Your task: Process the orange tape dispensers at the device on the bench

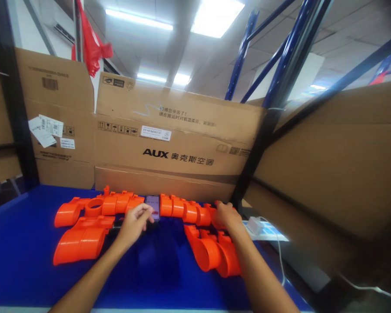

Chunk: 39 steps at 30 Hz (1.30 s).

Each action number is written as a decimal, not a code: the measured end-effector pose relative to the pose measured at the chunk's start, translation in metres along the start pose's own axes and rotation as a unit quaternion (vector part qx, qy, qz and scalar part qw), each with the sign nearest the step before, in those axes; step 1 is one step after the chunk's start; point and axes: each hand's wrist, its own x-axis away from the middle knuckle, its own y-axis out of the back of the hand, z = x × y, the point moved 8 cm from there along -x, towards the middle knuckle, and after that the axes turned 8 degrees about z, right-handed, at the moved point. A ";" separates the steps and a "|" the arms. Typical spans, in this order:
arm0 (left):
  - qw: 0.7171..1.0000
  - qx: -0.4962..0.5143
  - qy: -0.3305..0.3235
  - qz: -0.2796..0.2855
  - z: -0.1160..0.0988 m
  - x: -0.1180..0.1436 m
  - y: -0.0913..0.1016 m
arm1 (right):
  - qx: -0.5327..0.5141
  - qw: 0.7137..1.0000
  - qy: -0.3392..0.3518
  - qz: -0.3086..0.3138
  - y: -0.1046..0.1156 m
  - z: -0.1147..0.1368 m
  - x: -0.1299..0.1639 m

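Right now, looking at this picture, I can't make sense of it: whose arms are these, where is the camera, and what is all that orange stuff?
There is no machine here. The camera sits on a person's head and looks down, so the two bare arms are that person's own. The left hand has its fingers at a phone propped among orange plastic parts on a blue table. The right hand rests on more of those parts; whether it grips one is hard to tell. Cardboard boxes stand behind, and a white charger lies to the right.
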 end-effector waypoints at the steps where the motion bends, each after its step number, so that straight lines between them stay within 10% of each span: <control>1: 1.000 -0.001 -0.001 0.002 0.000 0.000 0.000 | -0.001 1.000 -0.001 -0.002 0.000 0.000 0.000; 13: 0.999 -0.033 -0.017 0.024 0.001 -0.002 -0.003 | -0.007 1.000 0.004 -0.027 0.010 0.010 0.006; 24: 0.998 -0.042 -0.008 0.036 0.003 -0.002 -0.004 | -0.009 0.980 0.007 -0.198 0.060 0.039 0.051; 32: 1.000 0.009 -0.029 0.005 -0.007 0.002 -0.001 | -0.104 0.912 0.193 -0.346 0.098 0.110 0.150; 39: 0.983 0.181 -0.026 -0.023 -0.002 0.004 0.000 | -0.201 0.867 0.363 -0.275 0.057 0.166 0.200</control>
